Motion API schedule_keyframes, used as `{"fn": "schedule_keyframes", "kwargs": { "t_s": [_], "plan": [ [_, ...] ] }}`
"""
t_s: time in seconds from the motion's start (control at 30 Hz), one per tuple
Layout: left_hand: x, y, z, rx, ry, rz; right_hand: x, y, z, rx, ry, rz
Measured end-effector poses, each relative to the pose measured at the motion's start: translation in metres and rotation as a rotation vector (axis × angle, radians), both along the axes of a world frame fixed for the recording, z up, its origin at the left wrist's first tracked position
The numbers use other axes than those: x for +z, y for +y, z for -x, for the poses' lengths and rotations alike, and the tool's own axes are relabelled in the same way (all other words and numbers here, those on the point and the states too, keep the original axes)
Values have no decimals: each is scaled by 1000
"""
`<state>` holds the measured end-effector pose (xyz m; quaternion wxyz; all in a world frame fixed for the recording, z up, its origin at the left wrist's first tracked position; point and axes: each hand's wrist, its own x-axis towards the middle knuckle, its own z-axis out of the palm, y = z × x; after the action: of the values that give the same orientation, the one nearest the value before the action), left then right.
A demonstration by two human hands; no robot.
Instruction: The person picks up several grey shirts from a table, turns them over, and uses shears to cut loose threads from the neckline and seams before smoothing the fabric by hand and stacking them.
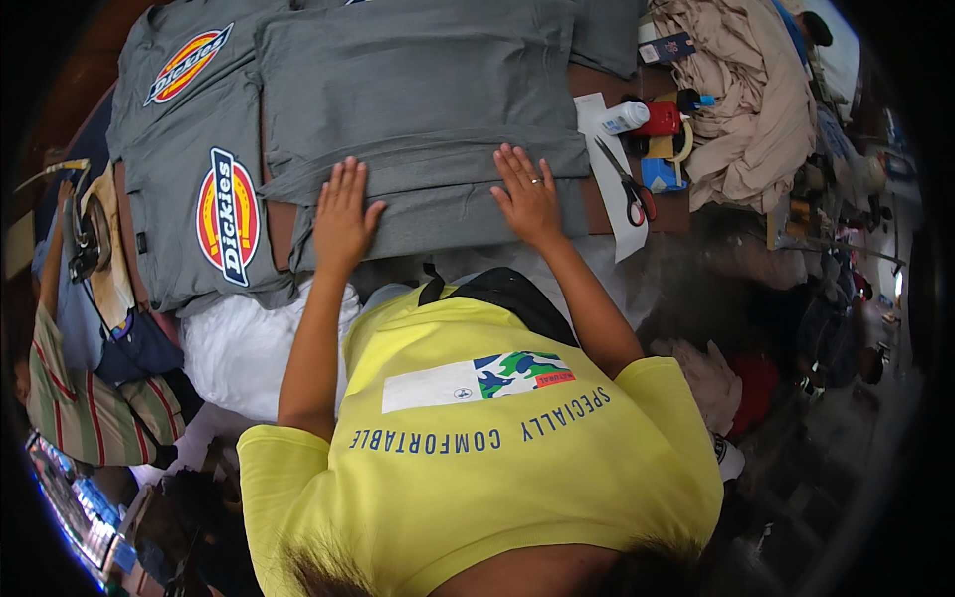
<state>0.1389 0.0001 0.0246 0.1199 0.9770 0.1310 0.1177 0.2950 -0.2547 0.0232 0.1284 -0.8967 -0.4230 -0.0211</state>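
A dark grey T-shirt (418, 99) lies spread on the table in front of me, with a folded-over band of cloth along its near side. My left hand (344, 214) rests flat on this band, fingers stretched out and pointing away from me. On the band's right part lies my right hand (527, 195), fingers extended and a ring on one of them. Neither hand grips anything. To the left are more grey shirts with a printed logo (229, 214) in red, yellow and blue.
Right of the shirt, black-handled scissors (627, 184) lie on a white paper strip (627, 237). Near them are a white bottle (625, 117), a red container (661, 119) and a tape roll (682, 142). Beige cloth (741, 99) is heaped beyond. A person in a striped shirt (90, 398) is at left.
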Motion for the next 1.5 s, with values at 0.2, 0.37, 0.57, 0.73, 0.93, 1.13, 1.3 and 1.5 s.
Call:
{"fn": "schedule_keyframes", "kwargs": {
  "t_s": [0.2,0.37,0.57,0.73,0.93,1.13,1.3,1.5],
  "plan": [
    [9,4,0,49,-67,-106,-3,-43,-22,-264,-68,-13],
    [21,22,-41,160,-187,49,-2,-56,-52,-356,109,-542],
    [31,30,-73,48,12,165,-12,-57,-79,-660,400,-707],
    [51,34,-69,175,-87,216,52,-49,-49,-398,438,-753],
    [60,107,-60,445,-553,1027,86,-42,28,300,632,-593],
    [5,54,-23,665,-750,1343,48,-87,-3,-54,272,-367],
    [-11,-36,15,615,-398,1505,29,-172,-58,-398,-3,-117],
    [11,-69,11,682,-70,1014,20,-180,-63,-449,14,-88]
  ]
}}
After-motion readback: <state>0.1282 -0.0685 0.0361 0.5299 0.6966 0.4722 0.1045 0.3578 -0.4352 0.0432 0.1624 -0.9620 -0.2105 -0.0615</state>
